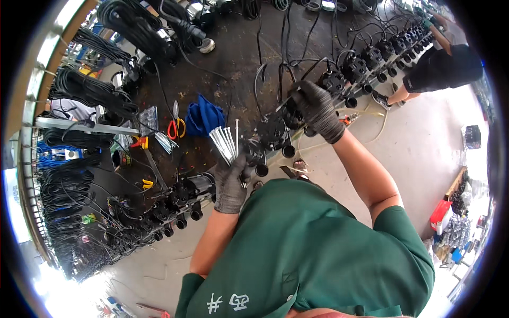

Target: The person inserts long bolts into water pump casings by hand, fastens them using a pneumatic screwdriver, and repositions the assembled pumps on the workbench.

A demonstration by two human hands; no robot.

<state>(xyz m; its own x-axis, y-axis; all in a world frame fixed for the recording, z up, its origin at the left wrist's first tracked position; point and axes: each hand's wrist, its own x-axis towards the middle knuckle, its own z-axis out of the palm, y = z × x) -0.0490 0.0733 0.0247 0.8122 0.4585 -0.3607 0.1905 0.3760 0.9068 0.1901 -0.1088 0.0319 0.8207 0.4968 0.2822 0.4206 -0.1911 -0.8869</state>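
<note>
My left hand (229, 186), in a dark grey work glove, is closed around a bundle of long silver bolts (225, 145) that fan upward from the fist. My right hand (317, 112), gloved the same way, is farther off to the right with its fingers bent together. A thin silver rod like one of the bolts (282, 105) shows at its fingertips, partly hidden by the glove. Below those fingertips sits a black round-bodied unit (273, 132) with a short pipe outlet, one of a row along the bench edge. Another such unit (255, 152) stands beside my left hand.
On the dark workbench (212, 79) lie a blue cloth (204, 115), orange-handled scissors (176, 127) and more loose bolts (166, 142). Coiled black cables (66, 185) hang at the left, and loose cables cross the bench. Another person (442, 69) stands at the far right.
</note>
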